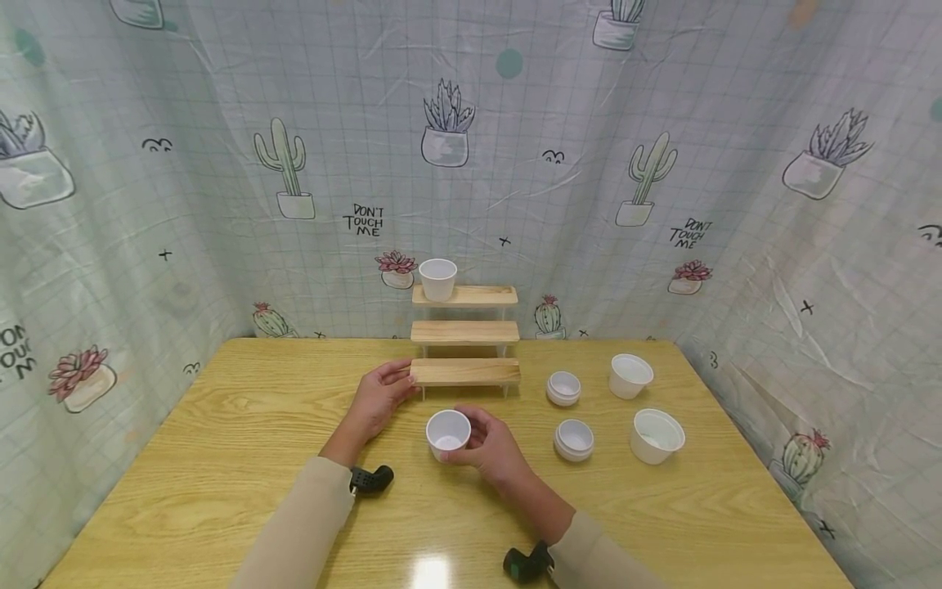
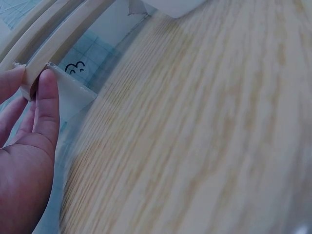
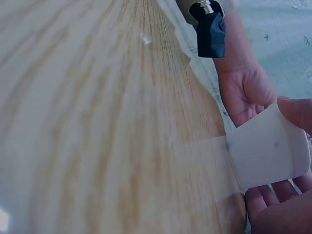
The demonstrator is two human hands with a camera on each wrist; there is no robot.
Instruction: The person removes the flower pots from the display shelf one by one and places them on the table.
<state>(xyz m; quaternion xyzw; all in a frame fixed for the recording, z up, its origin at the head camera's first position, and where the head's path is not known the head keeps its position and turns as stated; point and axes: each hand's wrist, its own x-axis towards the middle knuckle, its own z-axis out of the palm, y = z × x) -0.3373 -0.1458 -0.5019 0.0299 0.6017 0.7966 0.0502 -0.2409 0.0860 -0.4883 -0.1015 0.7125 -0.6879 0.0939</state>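
A three-step wooden shelf (image 1: 465, 372) with clear supports stands at the back of the table. My left hand (image 1: 381, 398) pinches the left end of its lowest board (image 2: 34, 78) between thumb and fingers. In front of the shelf, my right hand (image 1: 489, 446) grips a white plastic cup (image 1: 447, 432) from its right side, thumb and fingers around the wall. The cup is upright, its mouth facing up, and looks hollow inside. In the right wrist view the cup (image 3: 268, 151) shows its smooth side wall, close over the tabletop. Another white cup (image 1: 438, 281) sits on the top board, toward its left end.
To the right stand two small round white jars (image 1: 563, 388) (image 1: 573, 441), one behind the other. Farther right are two wider white tubs (image 1: 630, 376) (image 1: 657, 437). A patterned curtain (image 1: 471, 188) hangs behind and beside the wood-grain table (image 1: 184, 491).
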